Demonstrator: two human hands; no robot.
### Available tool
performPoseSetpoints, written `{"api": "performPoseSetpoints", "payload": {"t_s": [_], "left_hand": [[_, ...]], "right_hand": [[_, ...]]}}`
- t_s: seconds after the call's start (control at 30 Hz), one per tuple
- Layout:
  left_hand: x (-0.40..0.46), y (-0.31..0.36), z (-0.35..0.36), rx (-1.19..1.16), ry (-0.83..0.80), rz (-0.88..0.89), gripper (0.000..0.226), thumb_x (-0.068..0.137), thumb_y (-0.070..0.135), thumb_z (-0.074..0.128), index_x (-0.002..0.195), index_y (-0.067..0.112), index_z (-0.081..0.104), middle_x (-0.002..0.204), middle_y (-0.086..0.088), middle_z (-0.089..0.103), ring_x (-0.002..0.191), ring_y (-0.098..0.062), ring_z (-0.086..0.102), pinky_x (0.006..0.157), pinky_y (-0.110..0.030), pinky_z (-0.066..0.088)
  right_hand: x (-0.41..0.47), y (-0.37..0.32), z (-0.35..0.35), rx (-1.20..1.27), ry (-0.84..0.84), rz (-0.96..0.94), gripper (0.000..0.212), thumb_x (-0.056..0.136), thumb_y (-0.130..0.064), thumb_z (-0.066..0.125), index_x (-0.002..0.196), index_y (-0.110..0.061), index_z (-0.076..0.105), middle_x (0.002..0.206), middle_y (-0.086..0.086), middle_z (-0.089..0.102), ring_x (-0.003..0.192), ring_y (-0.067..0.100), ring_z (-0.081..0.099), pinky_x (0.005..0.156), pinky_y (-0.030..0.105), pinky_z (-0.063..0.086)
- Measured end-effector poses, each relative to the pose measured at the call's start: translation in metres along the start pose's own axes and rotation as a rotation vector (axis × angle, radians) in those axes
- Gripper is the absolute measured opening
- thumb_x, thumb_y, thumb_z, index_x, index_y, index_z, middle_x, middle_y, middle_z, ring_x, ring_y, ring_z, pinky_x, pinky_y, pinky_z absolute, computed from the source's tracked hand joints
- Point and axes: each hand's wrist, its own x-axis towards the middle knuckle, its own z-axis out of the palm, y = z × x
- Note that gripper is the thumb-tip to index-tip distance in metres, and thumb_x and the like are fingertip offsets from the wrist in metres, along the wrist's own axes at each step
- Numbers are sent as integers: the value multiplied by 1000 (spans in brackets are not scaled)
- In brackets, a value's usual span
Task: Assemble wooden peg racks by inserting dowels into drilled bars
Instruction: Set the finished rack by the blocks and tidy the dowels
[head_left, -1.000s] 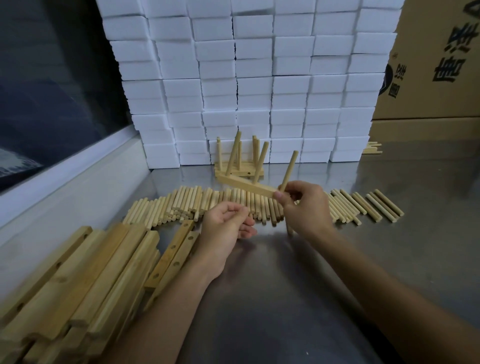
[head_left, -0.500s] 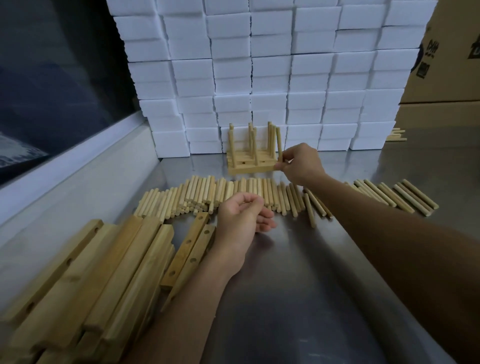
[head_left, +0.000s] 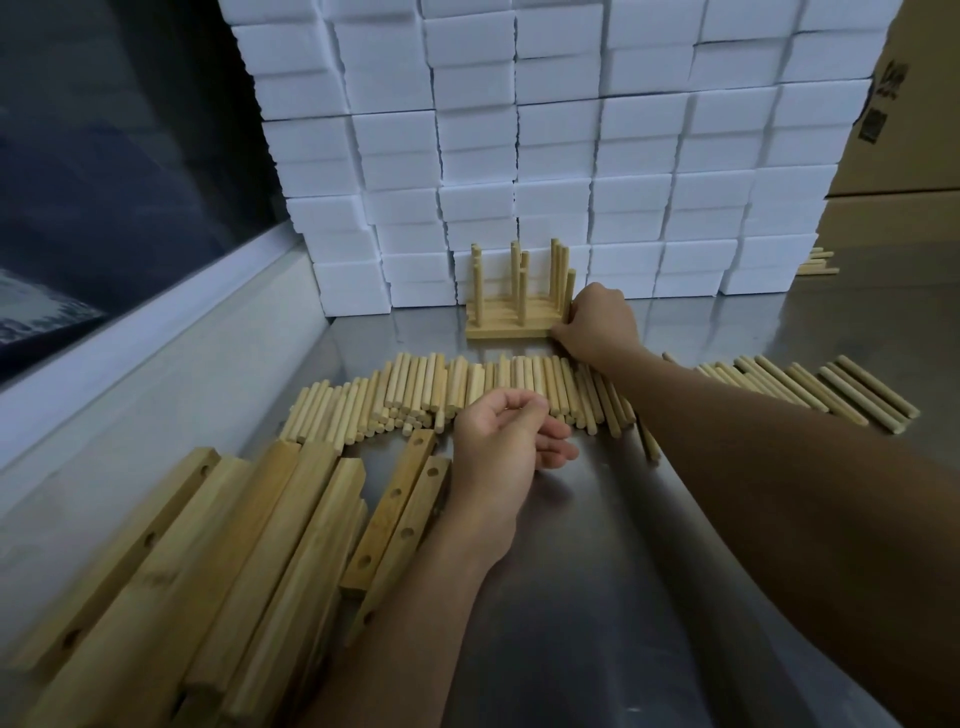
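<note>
White foam blocks (head_left: 556, 140) back the bench (head_left: 649, 571); the right hand (head_left: 597, 319) now sets its rack (head_left: 511, 327) among the finished ones, fingers curled on it; the left hand (head_left: 506, 441) waits loosely curled, holding nothing.

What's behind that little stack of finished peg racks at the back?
Directly behind the finished peg racks stands a wall of stacked white blocks. The right hand grips the stack's right end, hiding that corner. Whether the racks touch the blocks cannot be told.
</note>
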Motion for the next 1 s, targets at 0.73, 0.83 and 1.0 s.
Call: {"api": "performPoseSetpoints", "payload": {"t_s": [0.73,0.83,1.0], "left_hand": [[1,0,-1,35,6,4,11,98,9,56,93,5,65,70,-12,70,62,-25,68,54,-25,53],[-1,1,1,67,5,11,11,98,9,57,93,5,65,71,-12,70,61,-24,67,54,-24,52],[-5,3,7,213,27,28,13,97,7,56,89,7,65,67,-7,71,60,-21,68,56,-26,54]], "right_hand": [[-69,10,-54,27,151,-176,21,94,-26,59,97,-11,73,90,2,71,81,15,63,75,33,55],[-116,20,-69,48,291,-354,16,93,-23,62,91,-10,73,85,1,67,73,13,59,72,33,52],[-175,40,-75,63,316,-499,14,87,-13,69,74,-9,69,70,-1,61,63,15,52,64,42,47]]}}
